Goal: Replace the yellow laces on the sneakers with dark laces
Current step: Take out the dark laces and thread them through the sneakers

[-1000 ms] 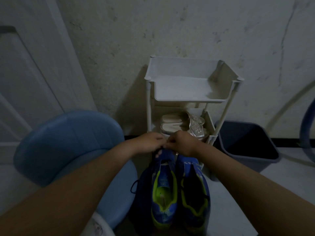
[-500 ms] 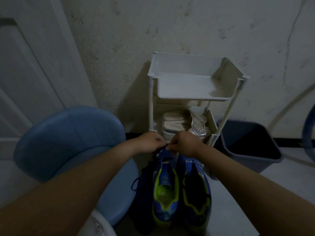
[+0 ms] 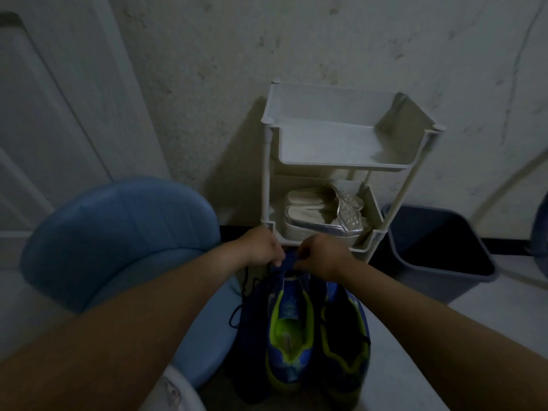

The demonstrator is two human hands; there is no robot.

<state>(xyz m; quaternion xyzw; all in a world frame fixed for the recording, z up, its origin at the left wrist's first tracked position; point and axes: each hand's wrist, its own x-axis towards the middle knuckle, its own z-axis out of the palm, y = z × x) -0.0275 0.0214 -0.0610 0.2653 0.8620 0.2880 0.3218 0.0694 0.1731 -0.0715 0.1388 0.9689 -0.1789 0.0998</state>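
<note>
Our left hand and right hand pinch the dark lace at the blue sneaker toe, probably to thread the first holes next.

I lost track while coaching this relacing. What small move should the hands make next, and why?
Probably pull the dark lace snug at the far end of the sneaker and even its tails: the left hand and right hand pinch it there, and slack lace hangs loose beside the shoe. The eyelets are too dim to see.
</note>
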